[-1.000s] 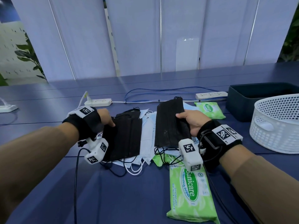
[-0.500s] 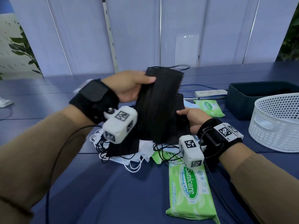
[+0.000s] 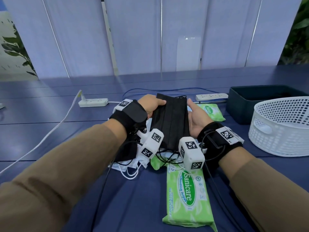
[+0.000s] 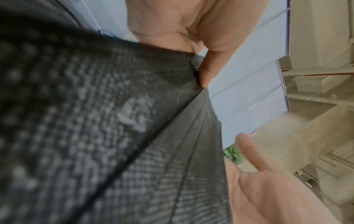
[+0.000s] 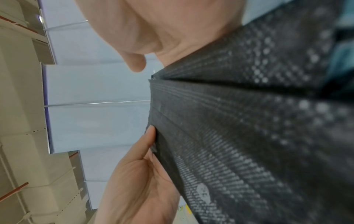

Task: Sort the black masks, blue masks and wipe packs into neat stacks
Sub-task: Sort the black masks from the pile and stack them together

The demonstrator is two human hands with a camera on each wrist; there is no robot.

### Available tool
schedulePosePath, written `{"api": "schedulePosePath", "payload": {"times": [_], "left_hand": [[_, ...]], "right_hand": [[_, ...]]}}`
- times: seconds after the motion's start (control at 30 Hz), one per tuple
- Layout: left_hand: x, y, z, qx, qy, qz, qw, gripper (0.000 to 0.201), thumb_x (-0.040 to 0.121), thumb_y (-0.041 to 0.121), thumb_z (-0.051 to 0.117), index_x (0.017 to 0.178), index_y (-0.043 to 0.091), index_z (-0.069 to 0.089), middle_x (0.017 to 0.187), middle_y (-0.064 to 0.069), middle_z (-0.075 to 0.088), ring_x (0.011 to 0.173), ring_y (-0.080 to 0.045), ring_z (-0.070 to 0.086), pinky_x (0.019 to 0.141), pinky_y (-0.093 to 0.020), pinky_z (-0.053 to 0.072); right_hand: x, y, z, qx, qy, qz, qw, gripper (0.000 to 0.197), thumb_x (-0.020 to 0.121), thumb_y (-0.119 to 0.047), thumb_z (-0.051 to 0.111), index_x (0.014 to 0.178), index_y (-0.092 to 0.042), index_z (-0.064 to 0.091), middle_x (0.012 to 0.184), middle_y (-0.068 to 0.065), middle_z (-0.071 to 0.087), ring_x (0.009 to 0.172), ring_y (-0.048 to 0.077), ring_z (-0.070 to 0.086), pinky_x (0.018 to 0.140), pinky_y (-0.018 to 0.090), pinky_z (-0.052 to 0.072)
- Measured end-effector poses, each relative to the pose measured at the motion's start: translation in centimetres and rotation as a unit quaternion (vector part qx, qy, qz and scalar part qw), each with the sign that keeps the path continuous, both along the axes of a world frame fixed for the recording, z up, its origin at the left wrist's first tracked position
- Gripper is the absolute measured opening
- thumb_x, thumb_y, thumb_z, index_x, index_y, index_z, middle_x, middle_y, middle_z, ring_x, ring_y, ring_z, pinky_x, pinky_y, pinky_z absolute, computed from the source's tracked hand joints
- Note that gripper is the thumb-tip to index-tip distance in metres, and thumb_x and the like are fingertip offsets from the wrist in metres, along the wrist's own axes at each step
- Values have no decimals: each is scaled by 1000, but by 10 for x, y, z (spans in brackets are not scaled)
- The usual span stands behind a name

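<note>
A stack of black masks (image 3: 170,121) sits at the table's middle, between my two hands. My left hand (image 3: 153,106) holds its left edge, thumb on top and fingers beneath. My right hand (image 3: 195,114) is open, its palm and straight fingers against the stack's right edge. In the left wrist view the black masks (image 4: 114,121) fill the frame; in the right wrist view the black masks (image 5: 249,121) do too. Blue masks (image 3: 132,163) with white loops lie under the pile. A large green wipe pack (image 3: 185,198) lies near me, and a small wipe pack (image 3: 210,112) lies beyond my right hand.
A white perforated basket (image 3: 282,126) and a dark bin (image 3: 260,101) stand at the right. Two power strips (image 3: 92,102) (image 3: 211,97) and their cables lie at the back. Another green pack corner (image 3: 157,163) pokes out from under the masks.
My left hand lifted a black mask off the left pile and laid it on the one under my right hand. My right hand let go and now flanks the stack, open.
</note>
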State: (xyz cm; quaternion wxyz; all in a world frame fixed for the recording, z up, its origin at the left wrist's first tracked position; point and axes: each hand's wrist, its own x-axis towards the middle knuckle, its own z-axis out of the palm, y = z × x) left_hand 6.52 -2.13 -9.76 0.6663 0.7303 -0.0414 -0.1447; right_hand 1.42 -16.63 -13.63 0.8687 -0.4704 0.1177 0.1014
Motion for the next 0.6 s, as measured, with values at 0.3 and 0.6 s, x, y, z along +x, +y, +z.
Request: {"api": "schedulePosePath", "payload": {"times": [0.3, 0.6], "left_hand": [[1, 43, 6, 114, -77, -9, 991, 11, 97, 17, 49, 87, 15, 51, 85, -5, 55, 66, -15, 53, 62, -29, 50], [6, 131, -15, 520, -14, -35, 853, 24, 86, 20, 67, 104, 6, 59, 93, -14, 52, 85, -24, 47, 62, -24, 41]], "right_hand": [[1, 1, -1, -73, -22, -40, 996, 28, 94, 5, 36, 102, -9, 59, 91, 14, 63, 77, 28, 61, 65, 42, 50], [-1, 7, -5, -112, 10, -2, 994, 27, 95, 4, 35, 90, -9, 58, 87, 15, 61, 73, 29, 58, 65, 43, 48]]}}
